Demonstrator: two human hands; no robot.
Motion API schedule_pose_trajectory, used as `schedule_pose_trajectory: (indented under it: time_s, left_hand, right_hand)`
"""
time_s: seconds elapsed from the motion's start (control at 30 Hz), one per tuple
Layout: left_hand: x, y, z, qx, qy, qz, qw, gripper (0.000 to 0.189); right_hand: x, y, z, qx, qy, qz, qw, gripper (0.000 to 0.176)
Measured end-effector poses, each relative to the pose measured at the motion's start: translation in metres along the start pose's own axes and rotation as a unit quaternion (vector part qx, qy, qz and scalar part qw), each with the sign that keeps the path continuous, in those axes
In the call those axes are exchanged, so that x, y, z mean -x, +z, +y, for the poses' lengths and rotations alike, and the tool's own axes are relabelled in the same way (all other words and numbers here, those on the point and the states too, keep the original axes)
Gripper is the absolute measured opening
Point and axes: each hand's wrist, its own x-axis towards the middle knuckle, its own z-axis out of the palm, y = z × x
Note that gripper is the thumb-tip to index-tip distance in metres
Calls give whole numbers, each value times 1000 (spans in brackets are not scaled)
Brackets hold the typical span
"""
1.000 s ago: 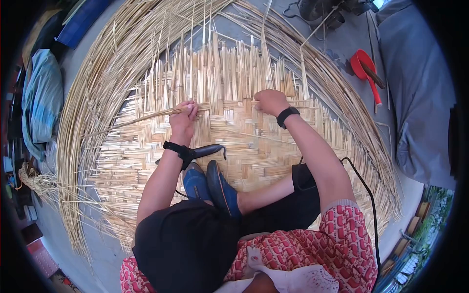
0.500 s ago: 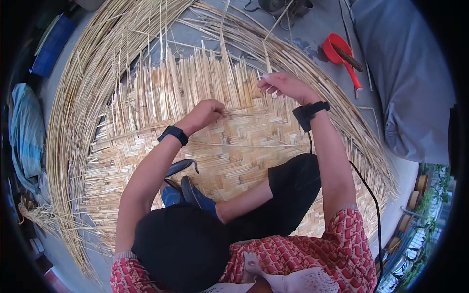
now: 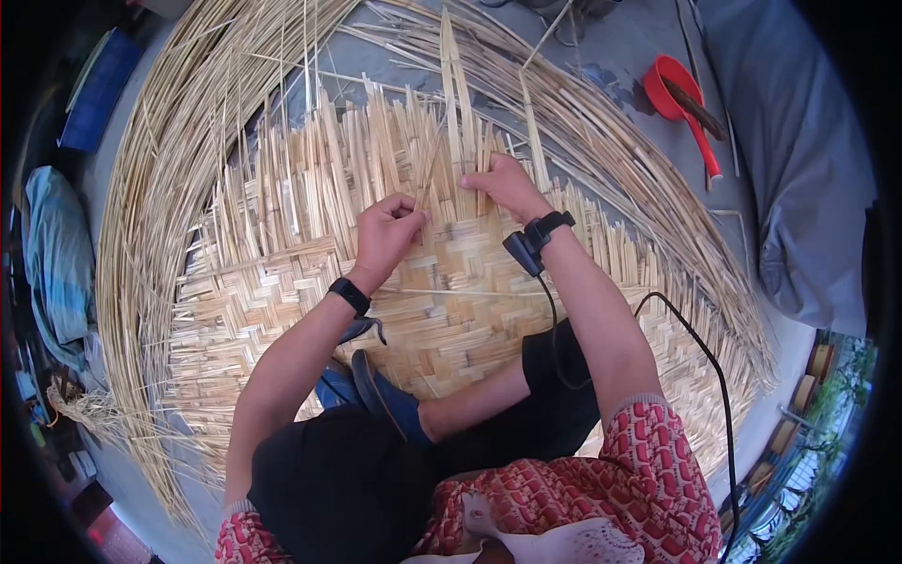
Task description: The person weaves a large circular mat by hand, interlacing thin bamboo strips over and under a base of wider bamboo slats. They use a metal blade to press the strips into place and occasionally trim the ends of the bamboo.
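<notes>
A herringbone mat of split reed strips (image 3: 268, 315) spreads over the floor beneath me, with loose strip ends standing along its far edge. My left hand (image 3: 387, 240), fingers closed, pinches a thin reed strip (image 3: 430, 179) that slants up and right from the weave. Beside it, my right hand (image 3: 512, 188) has its thumb and fingers closed on upright reed strips (image 3: 483, 160) at the far edge. Two long pale strips (image 3: 454, 85) rise just left of that hand. Partly hidden by my left forearm, a dark curved tool (image 3: 364, 329) lies on the mat near my blue shoe (image 3: 385, 395).
Bundles of long reeds (image 3: 141, 235) curve around the left, and more reeds (image 3: 611, 141) lie beyond the mat on the right. A red ladle (image 3: 669, 80) holding a brown stick sits far right, beside a grey cover (image 3: 799, 160). A black cable (image 3: 705, 348) runs from my right wrist.
My right hand has come left and down, closing on strips at the mat's edge. My left hand now pinches an upright-slanting strip; before, its strip lay flat to the right.
</notes>
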Motion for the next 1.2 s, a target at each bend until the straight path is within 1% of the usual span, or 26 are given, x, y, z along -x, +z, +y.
schedule_pose_trajectory:
  time_s: [0.03, 0.1, 0.17, 0.23, 0.27, 0.3, 0.33, 0.37, 0.4, 0.43, 0.47, 0.5, 0.53, 0.57, 0.63, 0.7, 0.73, 0.77, 0.83, 0.87, 0.93, 0.97, 1.03, 1.1, 1.17, 1.2]
  left_hand:
    - [-5, 1, -3, 58, -53, 30, 996, 12]
    - [-23, 6, -34, 39, -19, 9, 999, 11]
    - [-31, 8, -45, 17, 10, -15, 1000, 10]
    - [-36, 11, -44, -87, -32, -85, 992, 11]
    - [-44, 4, -38, 6, -91, -91, 992, 10]
    - [-47, -2, -26, 10, -86, -91, 992, 10]
    - [-49, -8, -15, 26, -76, -34, 996, 15]
    - [-46, -11, -4, 42, -69, 23, 996, 21]
    - [-44, -9, 9, -241, -18, 32, 970, 35]
    - [-43, -5, 5, -236, -17, 35, 971, 35]
    - [-45, 0, -10, -365, 69, 61, 926, 40]
    - [-45, 5, -16, -485, 156, 84, 856, 45]
    - [-48, 5, -20, -479, 133, 75, 865, 47]
    - [-50, 4, -23, -476, 139, 69, 865, 47]
    - [-52, -1, -28, -429, 111, 67, 894, 48]
    - [-39, -3, -19, -399, 84, 36, 912, 47]
    - [-26, -2, -19, -411, 133, 60, 900, 53]
    - [-8, -3, -23, -423, 179, 84, 884, 59]
    - [43, -3, -55, -542, 247, 100, 797, 82]
    - [48, -8, -64, -548, 241, 104, 794, 82]
    - [51, -14, -82, -577, 265, 45, 772, 100]
    - [51, -13, -85, -578, 264, 42, 771, 100]
    - [52, -10, -90, -601, 244, 74, 757, 100]
    - [53, -8, -88, -601, 233, 75, 761, 99]
    - [55, -8, -86, -604, 221, 79, 762, 99]
    - [55, -8, -85, -614, 206, 65, 759, 99]
  right_hand:
    - [2, 0, 10, 5, -1, -3, 1000, 36]
    - [19, 3, 24, -177, -43, -7, 983, 37]
    - [36, 4, 22, -231, -39, -37, 971, 37]
    - [48, 6, 25, -298, -66, -27, 952, 34]
    - [54, 11, 30, -293, -66, -28, 953, 34]
    - [59, 19, 40, -277, -60, 104, 953, 32]
    - [65, 27, 51, -258, -53, 236, 935, 29]
    - [71, 33, 62, -256, -52, 239, 935, 29]
    - [76, 39, 69, -204, -72, 250, 944, 28]
    - [77, 41, 73, -151, -93, 259, 949, 26]
    - [79, 35, 71, -141, -80, 246, 956, 27]
    - [81, 25, 66, -139, -81, 249, 955, 27]
    - [83, 9, 59, 75, -164, 375, 909, 29]
    - [85, -8, 53, 285, -232, 476, 799, 31]
    - [86, -27, 41, 285, -243, 482, 792, 35]
    - [80, -25, 35, 483, -252, 312, 778, 37]
    - [80, -26, 32, 559, -242, 221, 762, 37]
    - [79, -28, 23, 551, -245, 221, 766, 37]
    - [66, -26, 10, 578, -150, 62, 800, 33]
    - [61, -28, 9, 522, -133, 47, 841, 29]
    - [45, -26, 8, 522, -98, 24, 847, 29]
    - [38, -26, 8, 526, -59, 4, 848, 29]
    - [29, -29, 22, 522, -62, 25, 851, 30]
    - [21, -43, 46, 308, -37, -24, 950, 38]
    - [19, -52, 60, 266, -49, -30, 962, 41]
    - [19, -54, 62, 299, -65, -38, 951, 38]
